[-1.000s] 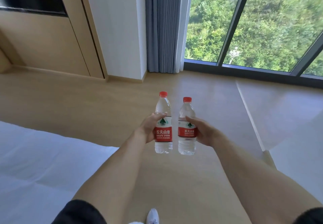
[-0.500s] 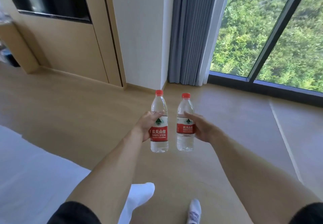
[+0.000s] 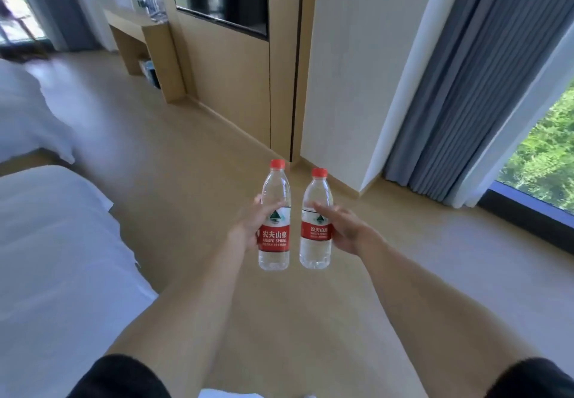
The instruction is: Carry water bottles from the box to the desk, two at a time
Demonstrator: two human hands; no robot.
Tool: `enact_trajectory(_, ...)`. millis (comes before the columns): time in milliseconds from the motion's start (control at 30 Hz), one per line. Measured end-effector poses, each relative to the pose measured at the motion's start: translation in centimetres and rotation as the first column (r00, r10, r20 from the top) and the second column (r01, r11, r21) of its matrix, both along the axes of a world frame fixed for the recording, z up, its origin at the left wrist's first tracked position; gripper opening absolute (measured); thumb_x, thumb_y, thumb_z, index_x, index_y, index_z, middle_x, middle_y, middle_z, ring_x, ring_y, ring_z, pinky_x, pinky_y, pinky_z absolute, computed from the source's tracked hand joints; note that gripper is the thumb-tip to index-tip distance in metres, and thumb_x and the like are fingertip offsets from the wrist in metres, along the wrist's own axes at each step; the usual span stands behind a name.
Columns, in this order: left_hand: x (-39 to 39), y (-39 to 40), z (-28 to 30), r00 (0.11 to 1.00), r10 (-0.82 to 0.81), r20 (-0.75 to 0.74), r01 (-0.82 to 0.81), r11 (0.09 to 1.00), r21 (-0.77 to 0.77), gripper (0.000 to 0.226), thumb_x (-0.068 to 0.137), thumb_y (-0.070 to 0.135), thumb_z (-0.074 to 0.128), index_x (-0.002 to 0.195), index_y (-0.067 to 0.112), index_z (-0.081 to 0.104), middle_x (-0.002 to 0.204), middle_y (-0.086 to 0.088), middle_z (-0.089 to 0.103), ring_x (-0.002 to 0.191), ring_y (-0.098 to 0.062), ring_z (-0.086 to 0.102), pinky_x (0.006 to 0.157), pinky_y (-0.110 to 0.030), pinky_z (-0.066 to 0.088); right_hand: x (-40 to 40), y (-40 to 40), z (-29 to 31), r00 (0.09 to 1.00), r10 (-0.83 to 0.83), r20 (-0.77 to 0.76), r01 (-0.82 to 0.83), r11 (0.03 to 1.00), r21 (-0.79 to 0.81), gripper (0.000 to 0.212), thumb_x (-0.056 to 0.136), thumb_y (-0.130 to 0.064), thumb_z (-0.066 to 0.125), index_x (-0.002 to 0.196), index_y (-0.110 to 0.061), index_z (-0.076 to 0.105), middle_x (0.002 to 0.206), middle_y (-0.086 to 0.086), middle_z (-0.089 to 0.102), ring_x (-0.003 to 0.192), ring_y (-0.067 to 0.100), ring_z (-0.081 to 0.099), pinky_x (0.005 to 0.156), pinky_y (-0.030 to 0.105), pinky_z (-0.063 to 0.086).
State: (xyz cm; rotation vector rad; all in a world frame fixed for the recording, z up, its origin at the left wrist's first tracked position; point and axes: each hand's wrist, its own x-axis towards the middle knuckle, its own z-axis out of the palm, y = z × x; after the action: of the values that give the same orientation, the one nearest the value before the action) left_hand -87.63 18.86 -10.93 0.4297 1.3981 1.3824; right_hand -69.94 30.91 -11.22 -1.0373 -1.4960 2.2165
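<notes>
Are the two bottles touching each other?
No, a gap of floor shows between the left bottle and the right bottle.

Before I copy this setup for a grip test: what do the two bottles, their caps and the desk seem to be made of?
Left bottle and right bottle: clear glossy plastic, apparently, since the floor shows through; red labels look like printed film. Caps: opaque red plastic, probably. Desk: light wood or wood-look laminate, matte; too blurred to tell which.
</notes>
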Motion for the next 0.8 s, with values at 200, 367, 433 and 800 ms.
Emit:
enact_trajectory(200,-6.0,4.0,-0.2,0.984,0.169,-0.060,-0.171,0.985,-0.020,0.050,0.084,0.027,0.081,0.127,0.019,0.057,0.111,-0.014,0.073,0.089,-0.027,0.075,0.072,-0.042,0.058,-7.8,6.7,0.7,0.993,0.113,-0.026,-0.112,0.993,0.020,0.050,0.099,-0.024,0.060,0.141,-0.001,0.047,0.137,0.029,0.055,0.125,0.041,0.057,0.108,0.054,0.045)
enact_trajectory(367,-12.0,6.5,-0.8,0.959,0.278,-0.047,-0.279,0.960,-0.020,0.062,0.075,0.030,0.087,0.128,0.022,0.055,0.117,-0.016,0.071,0.095,-0.033,0.074,0.078,-0.050,0.059,-15.0,9.8,0.6,0.983,0.183,-0.024,-0.182,0.983,0.036,0.053,0.096,-0.027,0.065,0.142,-0.010,0.047,0.135,0.021,0.059,0.123,0.036,0.060,0.109,0.056,0.043)
enact_trajectory(433,-15.0,7.6,-1.2,0.951,0.307,-0.038,-0.307,0.952,-0.006,0.072,0.069,0.032,0.091,0.130,0.022,0.054,0.119,-0.018,0.070,0.095,-0.035,0.074,0.079,-0.053,0.058,-18.1,11.3,0.4,0.977,0.213,-0.032,-0.211,0.976,0.051,0.050,0.095,-0.028,0.065,0.141,-0.014,0.049,0.133,0.018,0.062,0.122,0.034,0.061,0.108,0.055,0.044)
enact_trajectory(800,-37.6,14.1,-2.3,0.917,0.399,0.004,-0.399,0.917,-0.004,0.070,0.055,0.043,0.095,0.116,0.027,0.064,0.099,-0.008,0.078,0.088,-0.031,0.076,0.083,-0.058,0.058,-42.1,18.8,0.6,0.948,0.320,-0.005,-0.318,0.945,0.072,0.040,0.100,-0.020,0.060,0.138,-0.013,0.051,0.133,0.022,0.061,0.124,0.038,0.059,0.110,0.059,0.041)
